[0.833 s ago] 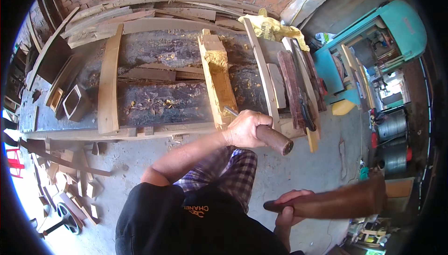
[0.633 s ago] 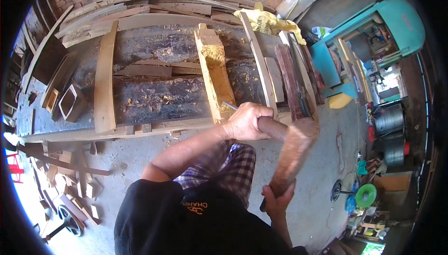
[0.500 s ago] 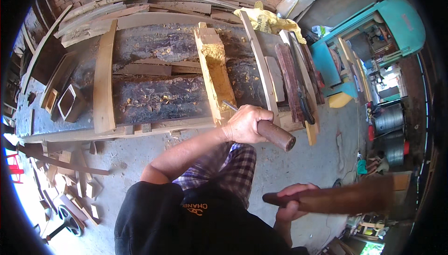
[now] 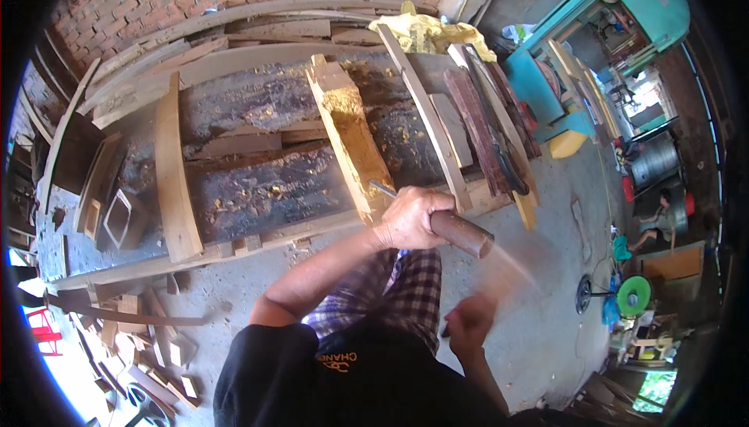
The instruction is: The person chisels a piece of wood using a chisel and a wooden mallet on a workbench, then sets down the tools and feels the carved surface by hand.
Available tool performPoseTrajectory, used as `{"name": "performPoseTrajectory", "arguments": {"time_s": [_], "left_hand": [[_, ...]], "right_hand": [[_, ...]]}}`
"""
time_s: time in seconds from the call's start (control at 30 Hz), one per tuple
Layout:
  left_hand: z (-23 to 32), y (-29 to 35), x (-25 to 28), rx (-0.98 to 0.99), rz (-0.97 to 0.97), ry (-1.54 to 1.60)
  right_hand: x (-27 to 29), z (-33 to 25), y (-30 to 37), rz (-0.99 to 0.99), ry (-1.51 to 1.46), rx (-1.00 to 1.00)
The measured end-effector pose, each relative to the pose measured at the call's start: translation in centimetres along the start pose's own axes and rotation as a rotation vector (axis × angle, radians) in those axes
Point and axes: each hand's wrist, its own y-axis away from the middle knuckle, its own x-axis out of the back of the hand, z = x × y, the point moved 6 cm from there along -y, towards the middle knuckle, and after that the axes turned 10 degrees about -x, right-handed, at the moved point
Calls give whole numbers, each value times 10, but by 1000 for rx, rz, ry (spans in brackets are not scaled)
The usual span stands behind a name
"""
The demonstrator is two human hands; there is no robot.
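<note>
My left hand (image 4: 413,218) is closed around the thick brown wooden handle of a chisel (image 4: 462,233). The blade slants to the left and touches or almost touches the near end of a pale wooden beam (image 4: 353,132). A long rough hollow is cut into the beam, which lies across the bench. Lower right, my right hand (image 4: 472,324) grips a wooden mallet (image 4: 511,269). Motion smears the mallet's head, close to the butt of the chisel handle; whether they touch, I cannot tell.
Wood chips litter the dark workbench (image 4: 265,181). A curved plank (image 4: 173,169) lies left, several boards (image 4: 476,126) right. Offcuts (image 4: 148,322) cover the floor at left. At right stand a teal bandsaw (image 4: 651,5) and a green fan (image 4: 633,296), with a seated person (image 4: 662,220) beyond.
The mallet has swung up and left from the lower right toward the chisel handle. My left hand keeps its grip on the chisel. The whole view has turned slightly.
</note>
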Motion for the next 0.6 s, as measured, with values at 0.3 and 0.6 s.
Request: {"name": "performPoseTrajectory", "arguments": {"time_s": [0.3, 0.6], "left_hand": [[-1, 2, -10, -77, -61, -47], [0, 4, -6, -42, -91, -58]], "right_hand": [[11, -5, 36, 218, -254, 627], [13, -21, 45, 165, -375, 639]]}}
